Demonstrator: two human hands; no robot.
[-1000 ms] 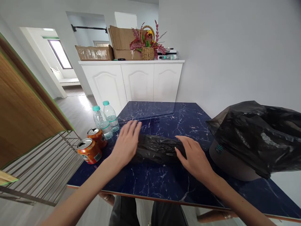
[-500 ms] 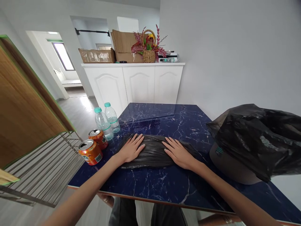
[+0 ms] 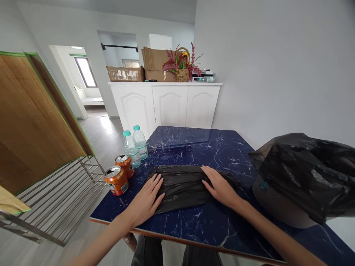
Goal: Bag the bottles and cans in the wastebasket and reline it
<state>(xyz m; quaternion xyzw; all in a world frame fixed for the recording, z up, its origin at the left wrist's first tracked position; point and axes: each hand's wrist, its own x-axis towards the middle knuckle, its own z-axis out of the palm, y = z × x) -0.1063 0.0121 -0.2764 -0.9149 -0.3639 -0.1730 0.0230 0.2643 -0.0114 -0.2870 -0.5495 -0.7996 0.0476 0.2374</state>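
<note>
A black plastic bag (image 3: 181, 188), flattened into a wrinkled strip, lies across the dark blue marbled table in front of me. My left hand (image 3: 146, 197) rests on its left end, fingers extended and thumb apart. On its right end lies my right hand (image 3: 219, 184), palm down with the fingers stretched out and the thumb apart. Neither hand grips anything. The bag's outer ends show partly past my hands.
Two orange cans (image 3: 117, 180) and two clear bottles (image 3: 132, 149) with teal caps line the table's left edge. A bin (image 3: 280, 203) with a black liner (image 3: 296, 173) stands at the right. Left of the table is a metal rack (image 3: 63, 195); a white cabinet (image 3: 172, 103) stands beyond.
My left hand has slid toward me and slightly left along the bag. The bag's near edge reaches closer to me. The camera view has tilted up and shifted a little left.
</note>
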